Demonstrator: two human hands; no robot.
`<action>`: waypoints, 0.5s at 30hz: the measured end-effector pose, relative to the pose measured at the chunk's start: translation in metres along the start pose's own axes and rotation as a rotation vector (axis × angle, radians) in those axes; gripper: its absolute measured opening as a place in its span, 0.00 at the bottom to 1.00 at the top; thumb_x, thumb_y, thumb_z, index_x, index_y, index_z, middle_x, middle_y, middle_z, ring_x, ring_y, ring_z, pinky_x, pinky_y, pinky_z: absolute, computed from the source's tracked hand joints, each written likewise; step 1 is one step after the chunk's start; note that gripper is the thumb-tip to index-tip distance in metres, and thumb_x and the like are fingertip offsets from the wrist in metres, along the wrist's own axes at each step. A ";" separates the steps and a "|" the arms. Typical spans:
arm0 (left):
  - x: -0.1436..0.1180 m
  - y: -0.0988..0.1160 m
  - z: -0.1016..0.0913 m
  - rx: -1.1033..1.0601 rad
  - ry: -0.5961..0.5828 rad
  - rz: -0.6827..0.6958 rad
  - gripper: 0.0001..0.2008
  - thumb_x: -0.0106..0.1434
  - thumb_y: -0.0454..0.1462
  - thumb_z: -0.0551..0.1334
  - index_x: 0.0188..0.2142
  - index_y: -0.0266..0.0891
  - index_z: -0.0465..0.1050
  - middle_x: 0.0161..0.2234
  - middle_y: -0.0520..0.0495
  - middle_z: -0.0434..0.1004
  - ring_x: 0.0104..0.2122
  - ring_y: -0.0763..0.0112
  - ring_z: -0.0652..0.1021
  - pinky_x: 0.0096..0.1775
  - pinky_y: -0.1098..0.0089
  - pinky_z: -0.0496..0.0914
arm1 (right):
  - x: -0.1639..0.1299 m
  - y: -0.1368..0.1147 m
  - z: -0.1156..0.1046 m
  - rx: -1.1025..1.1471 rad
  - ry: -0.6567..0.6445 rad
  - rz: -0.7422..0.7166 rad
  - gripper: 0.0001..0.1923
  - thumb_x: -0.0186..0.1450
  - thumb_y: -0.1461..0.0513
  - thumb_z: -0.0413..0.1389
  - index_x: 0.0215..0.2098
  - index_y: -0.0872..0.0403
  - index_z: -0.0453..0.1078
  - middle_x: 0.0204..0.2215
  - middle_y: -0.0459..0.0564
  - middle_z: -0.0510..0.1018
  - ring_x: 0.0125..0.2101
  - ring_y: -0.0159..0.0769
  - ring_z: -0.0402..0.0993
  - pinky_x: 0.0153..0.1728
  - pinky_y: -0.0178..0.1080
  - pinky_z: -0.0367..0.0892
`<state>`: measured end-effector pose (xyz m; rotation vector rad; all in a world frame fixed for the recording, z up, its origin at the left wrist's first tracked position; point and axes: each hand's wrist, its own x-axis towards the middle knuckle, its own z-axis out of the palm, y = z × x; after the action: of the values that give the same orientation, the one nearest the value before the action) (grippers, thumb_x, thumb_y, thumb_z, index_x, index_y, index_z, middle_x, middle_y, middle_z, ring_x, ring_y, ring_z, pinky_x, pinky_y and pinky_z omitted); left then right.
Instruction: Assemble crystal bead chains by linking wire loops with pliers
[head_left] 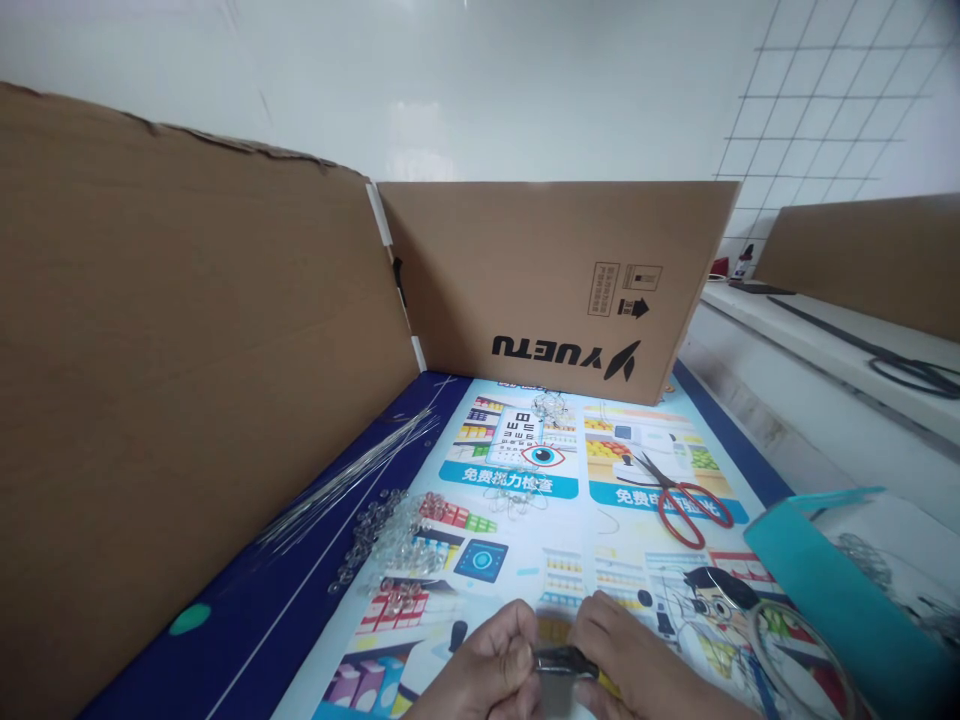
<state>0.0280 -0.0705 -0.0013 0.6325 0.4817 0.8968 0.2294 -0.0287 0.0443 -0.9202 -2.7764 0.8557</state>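
Tall cardboard walls point(187, 380) stand along the left and back of the table, the back panel point(555, 280) printed with black lettering. A colourful printed mat point(570, 560) covers the table top. On its left side lies a bundle of thin wires point(352, 480), and just beside it a scatter of clear beads point(390, 540). Red-handled scissors point(679, 495) lie to the right — well apart from the hands. A teal box point(825, 580) sits at the right edge. At the bottom edge, the left hand point(487, 670) and right hand point(637, 670) meet, fingers closed on a small dark tool point(562, 660) between them — pliers, possibly.
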 end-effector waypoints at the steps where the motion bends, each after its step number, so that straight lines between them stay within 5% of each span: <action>1: 0.000 -0.001 -0.001 0.003 0.001 0.003 0.13 0.58 0.45 0.63 0.30 0.40 0.63 0.15 0.59 0.64 0.11 0.84 0.52 0.20 0.77 0.52 | 0.000 0.000 0.001 -0.014 -0.006 0.011 0.08 0.62 0.59 0.50 0.36 0.56 0.65 0.37 0.54 0.69 0.39 0.42 0.63 0.40 0.41 0.60; 15: 0.009 -0.024 -0.011 -0.068 -0.108 0.172 0.10 0.62 0.43 0.58 0.30 0.42 0.58 0.14 0.60 0.62 0.10 0.84 0.49 0.16 0.80 0.49 | 0.006 0.014 0.032 -0.222 0.027 0.112 0.10 0.55 0.66 0.54 0.37 0.57 0.66 0.39 0.55 0.70 0.39 0.43 0.63 0.38 0.42 0.61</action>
<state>0.0397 -0.0707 -0.0265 0.6635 0.3015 1.0318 0.2236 -0.0320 0.0095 -1.1209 -2.8618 0.5501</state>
